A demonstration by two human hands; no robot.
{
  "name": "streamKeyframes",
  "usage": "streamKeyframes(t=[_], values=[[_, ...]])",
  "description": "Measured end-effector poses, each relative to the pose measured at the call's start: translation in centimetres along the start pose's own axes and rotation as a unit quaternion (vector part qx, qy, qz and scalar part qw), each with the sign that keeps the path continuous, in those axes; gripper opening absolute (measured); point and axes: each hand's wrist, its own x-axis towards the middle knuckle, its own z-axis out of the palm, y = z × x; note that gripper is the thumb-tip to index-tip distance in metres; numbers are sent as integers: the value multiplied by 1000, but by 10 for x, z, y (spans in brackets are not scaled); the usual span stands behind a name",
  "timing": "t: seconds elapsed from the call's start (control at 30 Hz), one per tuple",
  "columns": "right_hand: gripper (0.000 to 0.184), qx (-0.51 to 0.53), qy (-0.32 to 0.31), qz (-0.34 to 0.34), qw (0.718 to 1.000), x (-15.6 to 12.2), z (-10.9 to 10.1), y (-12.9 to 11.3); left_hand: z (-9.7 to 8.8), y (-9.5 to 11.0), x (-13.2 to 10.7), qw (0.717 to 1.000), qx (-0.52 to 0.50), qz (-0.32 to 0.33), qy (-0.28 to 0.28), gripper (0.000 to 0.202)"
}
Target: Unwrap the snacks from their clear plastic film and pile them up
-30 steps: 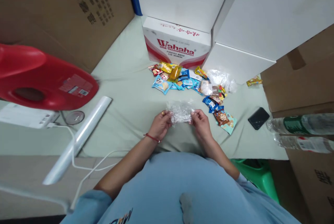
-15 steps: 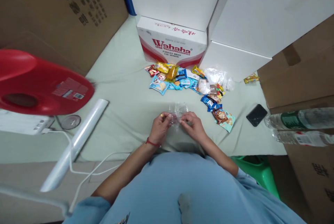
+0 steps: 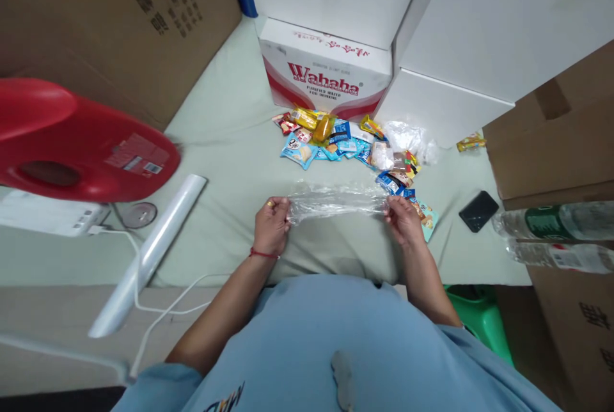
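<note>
"One length of clear plastic (image 3: 338,202) in hand: how far along is it?"

"Drawn out wide above the worktop (image 3: 225,207), between the person's body and the snack heap (image 3: 349,146). I'd judge it mostly opened, though it's creased and nothing shows inside it. Flattening seems unfinished, and it isn't set down."

"And the hands?"

"The left hand (image 3: 272,226) has its fingers (image 3: 279,203) clamped on one end; the right hand (image 3: 405,221) pinches the other, just beside the heap."

"Any writing?"

"Biggest first: the cardboard box (image 3: 96,47) at left carries dark Chinese characters, too slanted and soft for me to read. Next, the white-and-red carton (image 3: 326,73) says 'Wahaha', with 'PURIFIED WATER FOR DRINKING' below. The green-labelled bottle (image 3: 549,222) has lettering too small to tell."

"Anything smaller?"

"A pale-blue packet (image 3: 298,152) in the heap shows a 'Q'; the letters after it I can't make out."
</note>
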Motion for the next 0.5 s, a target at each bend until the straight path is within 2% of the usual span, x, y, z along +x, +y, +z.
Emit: streamKeyframes(t=[0.1, 0.2, 0.27, 0.37, 0.43, 0.5], values=[[51, -60, 7, -2, 998, 1, -14, 10, 0, -3, 1, 1000, 9, -8, 17, 45], [48, -193, -2, -30, 981, -2, -29, 16, 2, -7, 1, 999, 19, 1, 27, 42], [43, -306, 25, -117, 944, -7, -35, 14, 4, -9, 0, 999, 33, 10, 21, 40], [31, -397, 90, -293, 865, -19, -28, 4, 5, -9, -2, 998, 53, 24, 3, 38], [25, -401, 46, -351, 845, -27, -10, -4, 7, -6, -5, 998, 56, 34, -10, 38], [25, -392, -54, -363, 844, -33, 13, -10, 9, -1, -9, 997, 55, 42, -24, 39]])
